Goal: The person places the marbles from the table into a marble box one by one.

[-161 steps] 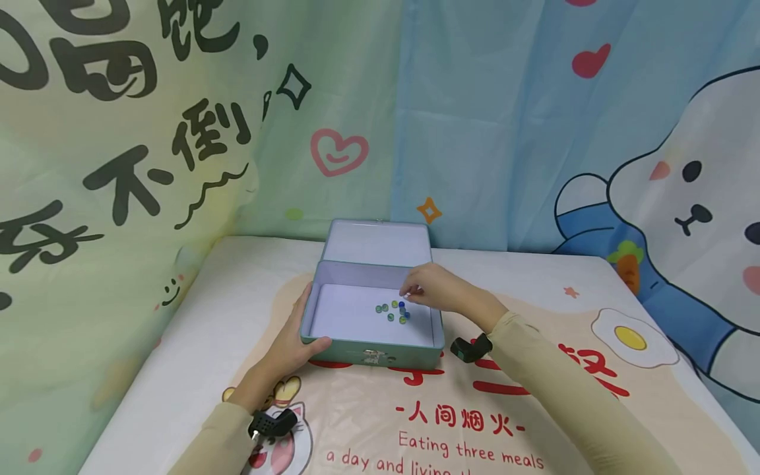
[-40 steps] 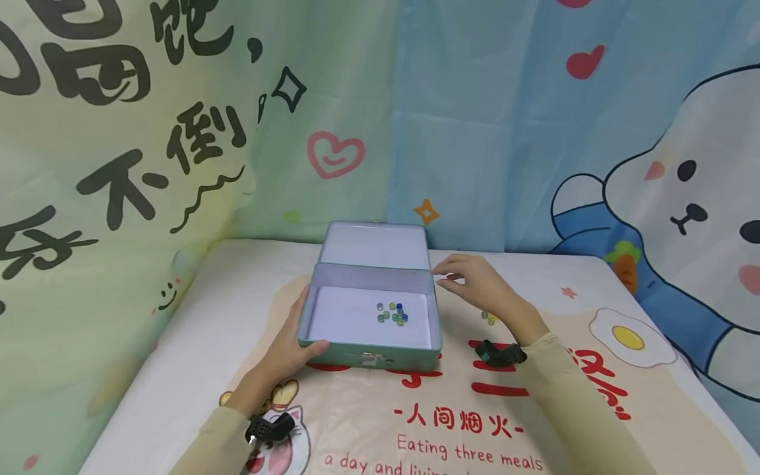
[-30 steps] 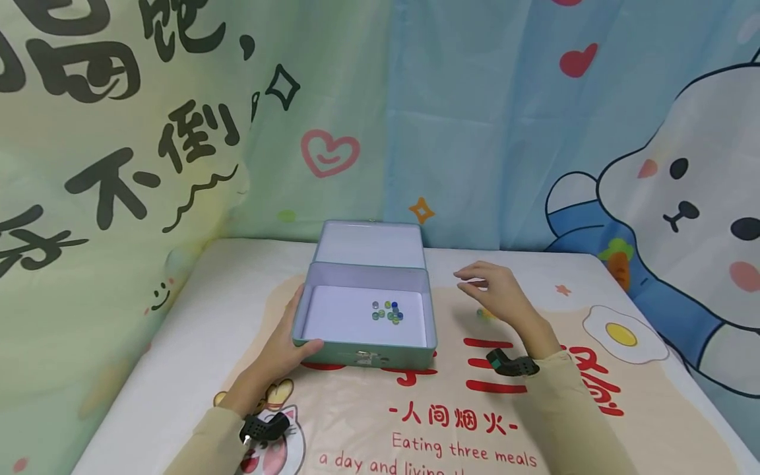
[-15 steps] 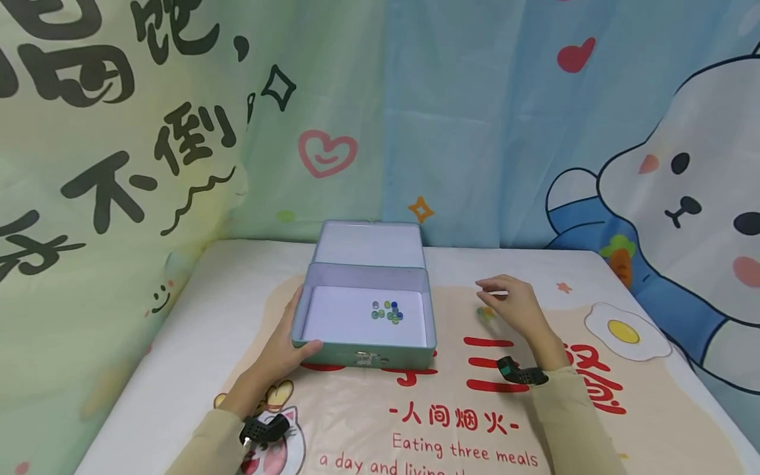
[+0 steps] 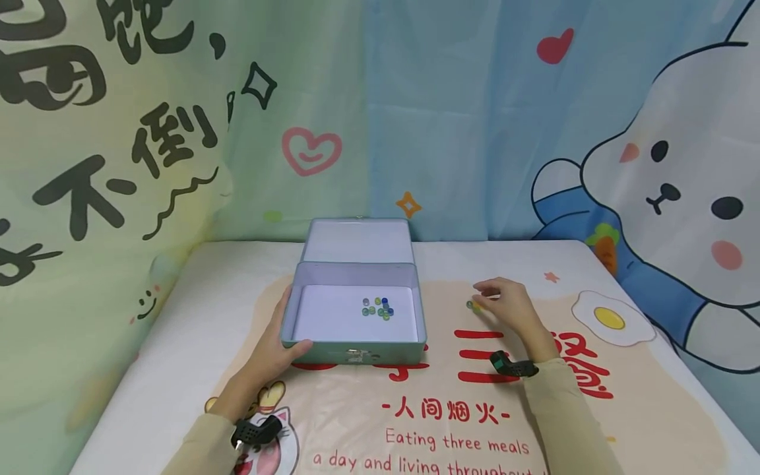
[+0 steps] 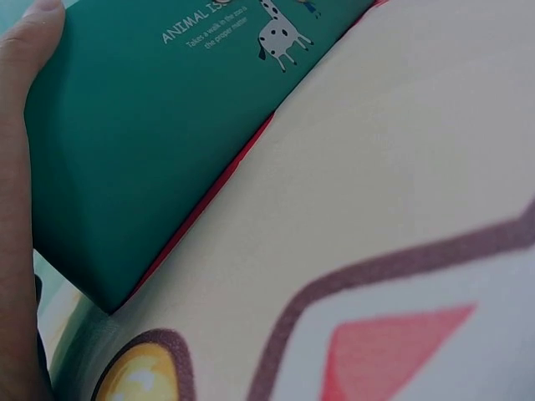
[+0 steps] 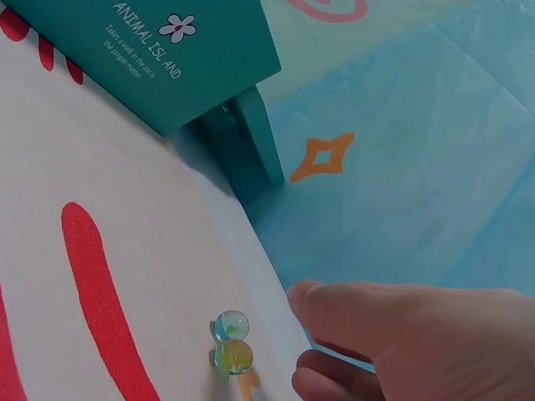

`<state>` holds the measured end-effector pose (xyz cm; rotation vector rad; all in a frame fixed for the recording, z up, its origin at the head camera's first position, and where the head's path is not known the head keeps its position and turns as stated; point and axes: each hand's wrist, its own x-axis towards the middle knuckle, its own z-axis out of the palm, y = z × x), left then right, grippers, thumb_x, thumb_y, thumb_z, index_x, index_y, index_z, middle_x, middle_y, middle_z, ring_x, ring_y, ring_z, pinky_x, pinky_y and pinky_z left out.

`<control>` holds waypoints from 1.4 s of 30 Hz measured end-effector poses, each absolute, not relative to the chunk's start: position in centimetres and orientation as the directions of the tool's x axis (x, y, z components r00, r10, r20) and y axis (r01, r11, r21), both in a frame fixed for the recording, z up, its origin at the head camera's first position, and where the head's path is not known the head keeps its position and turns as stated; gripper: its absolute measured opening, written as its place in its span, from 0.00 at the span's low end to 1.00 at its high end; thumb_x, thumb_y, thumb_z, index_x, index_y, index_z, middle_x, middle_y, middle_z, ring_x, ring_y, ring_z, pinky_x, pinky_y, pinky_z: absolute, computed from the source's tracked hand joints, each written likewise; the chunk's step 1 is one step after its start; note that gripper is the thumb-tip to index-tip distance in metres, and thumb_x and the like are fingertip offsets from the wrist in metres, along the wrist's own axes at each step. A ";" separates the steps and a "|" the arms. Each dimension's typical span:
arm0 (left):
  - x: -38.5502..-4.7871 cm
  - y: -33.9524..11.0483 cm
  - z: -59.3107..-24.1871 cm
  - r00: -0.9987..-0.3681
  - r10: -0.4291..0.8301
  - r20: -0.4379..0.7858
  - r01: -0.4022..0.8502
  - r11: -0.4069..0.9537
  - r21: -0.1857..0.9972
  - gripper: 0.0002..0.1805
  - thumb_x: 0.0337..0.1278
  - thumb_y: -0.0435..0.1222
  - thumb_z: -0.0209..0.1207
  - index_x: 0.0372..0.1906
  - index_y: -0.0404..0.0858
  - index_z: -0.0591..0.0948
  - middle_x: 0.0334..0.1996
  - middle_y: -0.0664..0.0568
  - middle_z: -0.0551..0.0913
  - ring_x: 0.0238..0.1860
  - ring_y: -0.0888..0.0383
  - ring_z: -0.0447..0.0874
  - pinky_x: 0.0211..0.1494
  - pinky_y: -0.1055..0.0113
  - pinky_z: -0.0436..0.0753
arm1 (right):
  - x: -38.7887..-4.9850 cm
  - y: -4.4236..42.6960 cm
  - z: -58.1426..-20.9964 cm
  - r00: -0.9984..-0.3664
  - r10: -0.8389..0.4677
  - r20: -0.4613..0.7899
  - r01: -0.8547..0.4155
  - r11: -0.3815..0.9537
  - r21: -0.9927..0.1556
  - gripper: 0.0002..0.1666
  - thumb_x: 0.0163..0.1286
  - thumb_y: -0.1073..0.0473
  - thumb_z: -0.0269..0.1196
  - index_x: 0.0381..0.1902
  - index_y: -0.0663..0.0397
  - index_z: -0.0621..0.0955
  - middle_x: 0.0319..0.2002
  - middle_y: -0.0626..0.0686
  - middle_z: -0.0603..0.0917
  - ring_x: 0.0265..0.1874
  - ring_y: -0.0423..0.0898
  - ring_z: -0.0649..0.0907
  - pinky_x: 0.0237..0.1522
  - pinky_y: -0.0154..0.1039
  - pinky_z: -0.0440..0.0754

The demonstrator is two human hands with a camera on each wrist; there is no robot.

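Observation:
A green tin box stands on the table with its lid tipped back. Several blue, green and yellow glass marbles lie on the white floor of the box, right of its middle. My left hand grips the box's left side, thumb around the front corner. To the right of the box, my right hand hovers with loosely bent fingers. Close by its fingertips, two marbles rest on the cloth. In the right wrist view, the clear green marble touches the yellowish marble, both apart from the fingers.
A printed cloth with red lettering and a fried-egg picture covers the table. Behind the table hangs a cartoon curtain, close to the raised lid. Each wrist wears a black camera strap.
My right hand, above the box's marbles at first, has come out over the right rim and down to the marbles on the cloth. My left hand stays on the box. The head view has shifted.

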<state>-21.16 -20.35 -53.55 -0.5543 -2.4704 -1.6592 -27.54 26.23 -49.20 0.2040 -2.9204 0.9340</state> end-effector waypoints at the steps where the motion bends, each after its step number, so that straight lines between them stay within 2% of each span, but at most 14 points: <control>1: -21.1 -20.4 -53.5 -0.927 0.234 0.295 0.361 0.334 0.870 0.59 0.45 0.44 0.66 0.75 0.60 0.37 0.76 0.46 0.44 0.72 0.41 0.49 0.65 0.37 0.54 | -27.6 26.2 -49.2 -0.990 -0.103 0.099 -0.141 0.810 -0.569 0.20 0.63 0.55 0.65 0.51 0.57 0.82 0.48 0.60 0.83 0.47 0.56 0.82 0.50 0.52 0.79; 11: -21.1 -20.4 -53.6 -0.925 0.235 0.298 0.366 0.341 0.866 0.59 0.46 0.44 0.66 0.75 0.59 0.37 0.76 0.44 0.44 0.72 0.39 0.50 0.64 0.36 0.55 | -27.5 26.1 -49.4 -0.998 -0.056 -0.021 -0.034 0.819 -0.573 0.23 0.61 0.52 0.67 0.50 0.59 0.80 0.45 0.59 0.84 0.46 0.55 0.81 0.48 0.49 0.79; 16: -21.2 -20.4 -53.7 -0.928 0.233 0.293 0.359 0.340 0.869 0.58 0.46 0.44 0.65 0.75 0.61 0.37 0.76 0.45 0.44 0.72 0.39 0.50 0.65 0.36 0.55 | -27.5 26.0 -49.6 -0.996 -0.040 -0.075 0.009 0.827 -0.562 0.20 0.60 0.52 0.67 0.46 0.57 0.80 0.42 0.57 0.83 0.43 0.52 0.80 0.44 0.44 0.80; 26: -21.3 -20.3 -53.8 -0.927 0.234 0.293 0.362 0.351 0.864 0.58 0.46 0.45 0.65 0.75 0.61 0.37 0.76 0.45 0.44 0.72 0.40 0.50 0.65 0.36 0.55 | -27.4 26.0 -49.9 -0.993 -0.066 -0.093 -0.008 0.851 -0.525 0.12 0.61 0.53 0.67 0.38 0.53 0.82 0.37 0.54 0.83 0.38 0.50 0.79 0.40 0.41 0.78; 42: -21.2 -20.3 -53.6 -0.924 0.233 0.305 0.370 0.336 0.866 0.58 0.46 0.42 0.65 0.75 0.60 0.37 0.76 0.45 0.43 0.73 0.40 0.49 0.65 0.36 0.55 | -27.6 25.8 -49.8 -0.989 -0.111 -0.097 -0.047 0.861 -0.507 0.09 0.61 0.57 0.67 0.39 0.53 0.84 0.36 0.53 0.84 0.34 0.48 0.77 0.35 0.37 0.78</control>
